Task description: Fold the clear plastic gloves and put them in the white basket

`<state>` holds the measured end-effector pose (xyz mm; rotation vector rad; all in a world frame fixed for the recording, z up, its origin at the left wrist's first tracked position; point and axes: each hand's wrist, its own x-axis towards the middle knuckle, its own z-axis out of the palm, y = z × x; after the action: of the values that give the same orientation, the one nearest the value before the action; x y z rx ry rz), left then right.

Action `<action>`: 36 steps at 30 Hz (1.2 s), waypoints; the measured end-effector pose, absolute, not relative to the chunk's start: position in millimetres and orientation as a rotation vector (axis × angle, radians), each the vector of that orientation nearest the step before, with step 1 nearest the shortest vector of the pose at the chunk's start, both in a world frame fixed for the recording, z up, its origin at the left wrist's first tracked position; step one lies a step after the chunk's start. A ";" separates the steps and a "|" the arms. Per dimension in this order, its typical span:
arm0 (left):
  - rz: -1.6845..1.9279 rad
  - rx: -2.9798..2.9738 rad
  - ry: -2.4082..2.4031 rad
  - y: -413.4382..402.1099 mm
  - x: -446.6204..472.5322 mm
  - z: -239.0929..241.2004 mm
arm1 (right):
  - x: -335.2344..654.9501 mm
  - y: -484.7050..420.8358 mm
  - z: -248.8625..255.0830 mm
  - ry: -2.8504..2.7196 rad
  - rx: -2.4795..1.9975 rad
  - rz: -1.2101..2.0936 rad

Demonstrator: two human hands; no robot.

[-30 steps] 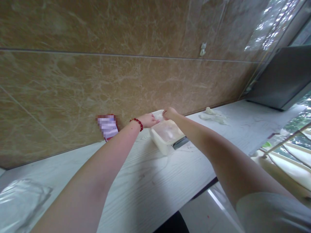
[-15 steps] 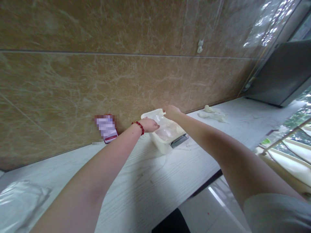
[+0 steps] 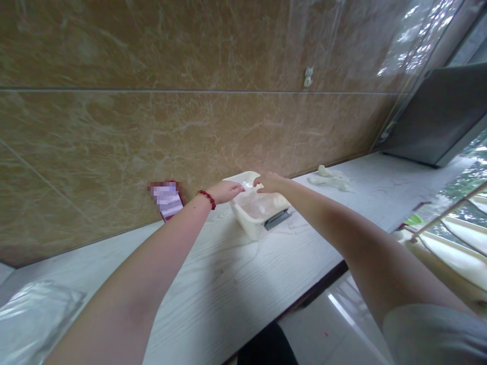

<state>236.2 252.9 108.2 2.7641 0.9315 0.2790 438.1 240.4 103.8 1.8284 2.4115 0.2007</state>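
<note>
A whitish plastic container (image 3: 251, 230) with a grey clip latch (image 3: 277, 220) stands on the counter against the wall. Crinkled translucent plastic film (image 3: 261, 205) lies inside it. My left hand (image 3: 227, 191), with a red bead bracelet (image 3: 207, 198) at the wrist, is at the container's left rim, its fingers stretched toward the inside. Over the far right part of the container is my right hand (image 3: 271, 182), fingers curved and apart, with nothing visible held. Whether either hand's fingertips touch the film is unclear.
A phone (image 3: 167, 199) with a red edge leans on the brown tiled wall (image 3: 114, 137). Pale crumpled gloves or film (image 3: 330, 178) lie right of the container. Clear plastic packaging (image 3: 36, 319) sits at lower left. A grey box-like panel (image 3: 437, 116) stands at the far right.
My left hand has moved left, from over the container to its left rim. My right hand's fingers have spread apart and come slightly nearer. The container has barely shifted.
</note>
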 end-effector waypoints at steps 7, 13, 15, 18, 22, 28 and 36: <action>0.711 2.635 1.135 252.3 195.9 109.9 | 449.9 231.3 112.5 2.459 1.998 0.214; 0.792 2.540 1.303 214.1 135.8 90.6 | 457.9 212.2 116.6 2.488 2.309 0.191; 0.757 2.539 1.314 193.7 111.6 77.9 | 452.7 198.1 117.1 2.615 2.368 0.246; 0.713 2.534 1.370 161.4 76.8 59.1 | 432.9 172.0 113.7 2.854 2.379 0.277; 0.622 2.508 1.467 120.4 35.0 40.6 | 388.4 138.6 97.9 3.153 2.249 0.153; 0.624 2.449 1.663 73.0 -30.3 11.6 | 299.0 107.3 48.7 3.460 2.013 -0.096; 0.762 2.405 1.955 34.8 -120.3 -29.5 | 215.6 84.1 -24.6 3.282 1.831 -0.384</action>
<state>-120.3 34.8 -29.5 2.4046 1.9551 0.7622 215.6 84.1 -24.6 1.8314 3.2816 -0.3840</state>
